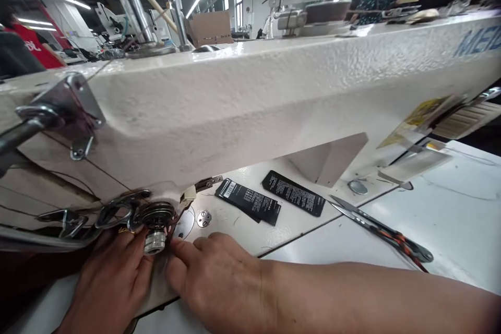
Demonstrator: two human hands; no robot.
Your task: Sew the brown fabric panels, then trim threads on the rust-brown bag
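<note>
A white industrial sewing machine [235, 109] fills the view, its head end at the left. My right hand [219, 271] is closed beside the needle area, thumb and index finger pinched together; what lies between them is hidden. Just left of it, my left hand [113, 276] reaches under the machine head, its fingertips hidden behind the tension knob [155, 242] and thread guides. Brown thread runs down to the tension discs [156, 214]. Past my right hand, a round metal plate [204, 218] sits in the machine bed.
Black printed labels [246, 199] and another black label strip [293, 193] lie on the bed. Thread snips or scissors [383, 232] with orange on the handles lie right of them. Behind the machine are a cardboard box [211, 27], thread stands and other people.
</note>
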